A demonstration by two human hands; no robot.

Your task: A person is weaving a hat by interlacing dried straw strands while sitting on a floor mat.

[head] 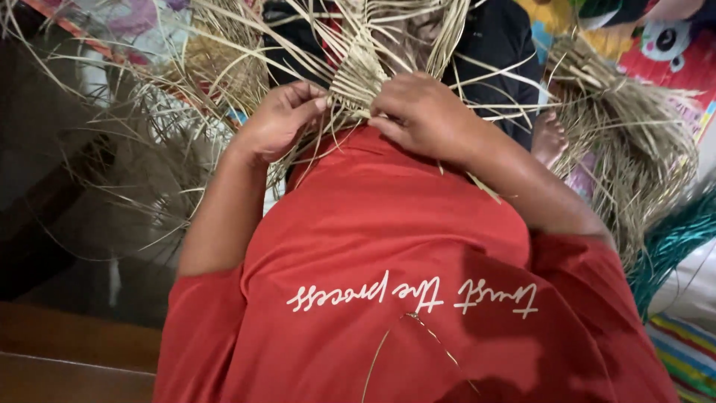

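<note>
The person's two hands meet at the near end of a woven straw strip (pixel 359 75), a narrow band of plaited pale fibres that lies just beyond the chest of the red shirt (pixel 388 246). The left hand (pixel 280 119) is closed, fingertips pinching loose strands at the strip's left edge; the right hand (pixel 425 112) is curled over its right edge, gripping the weave and some strands under the fingers. Held from both sides like this, the finished plait seems to be kept tight and flat while the free strands stay sorted. The strip's long axis runs from near to far, its working end pointing toward the person and its woven length leading away. Unwoven straws fan outward from it to left and right. A bundle of dry straw (pixel 634 149) lies at the right, with teal fibres (pixel 675 242) nearer beside it.
</note>
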